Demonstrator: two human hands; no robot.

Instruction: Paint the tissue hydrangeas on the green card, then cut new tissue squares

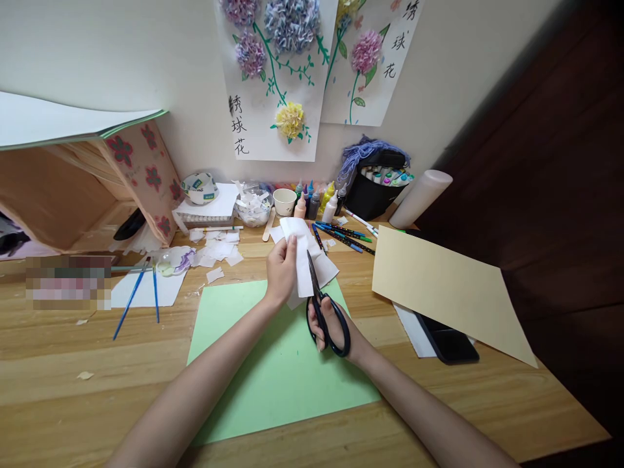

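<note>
A folded strip of white tissue paper (303, 270) is pinched in my left hand (281, 270), thumb on top, above the green sheet (273, 383). My right hand (336, 325) is wrapped round the dark handles of a pair of scissors (319, 299). The blades point up and away, along the strip's right edge; whether they bite into the paper I cannot tell. Behind the strip more white tissue (324, 268) lies partly hidden, reaching over the green sheet's far edge.
At left lie small paper squares (221, 250) and paintbrushes (134, 292). Paint bottles (314, 205), a paper cup (284, 203) and a bowl of scraps (253, 203) line the wall. Pens (346, 237) lie behind my hands. On the right, beige card (448, 286) partly covers a phone (451, 344).
</note>
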